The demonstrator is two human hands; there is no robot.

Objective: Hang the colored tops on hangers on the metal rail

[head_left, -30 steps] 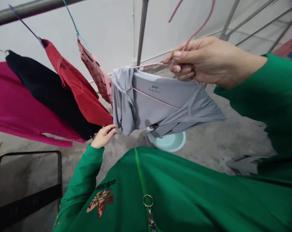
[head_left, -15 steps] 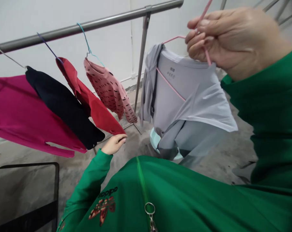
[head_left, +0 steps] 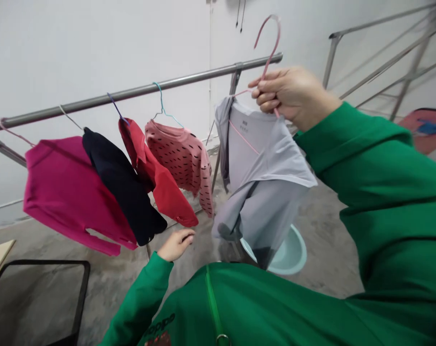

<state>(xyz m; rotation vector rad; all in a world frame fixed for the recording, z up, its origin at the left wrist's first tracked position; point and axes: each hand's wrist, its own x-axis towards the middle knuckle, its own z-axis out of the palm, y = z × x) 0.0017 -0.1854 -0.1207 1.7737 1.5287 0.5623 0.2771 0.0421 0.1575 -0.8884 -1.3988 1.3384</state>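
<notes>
My right hand [head_left: 288, 93] is closed around the neck of a pink clothes hanger [head_left: 273, 38], its hook rising above the fingers. From that hanger hangs a grey T-shirt [head_left: 271, 187], its hem folded and bunched. The hook is in front of the metal rail [head_left: 199, 74], near its right end; whether they touch I cannot tell. Low at the centre, my left hand [head_left: 176, 244] holds nothing, its fingers loosely bent and thumb apart. Just above it hangs the lower end of a red garment [head_left: 160, 185], with a small gap between.
Also on the rail hang a magenta top [head_left: 69, 178], a black garment [head_left: 118, 185] and a pink patterned top [head_left: 178, 154]. A light-blue basin [head_left: 293, 252] stands on the floor below the T-shirt. Another metal frame [head_left: 379, 81] is at the right, a black frame [head_left: 84, 288] at lower left.
My right hand, with the hanger and T-shirt, appears lower and farther left, and the whole hook now shows. My left hand has come away from the red garment. The view has shifted, showing more rail.
</notes>
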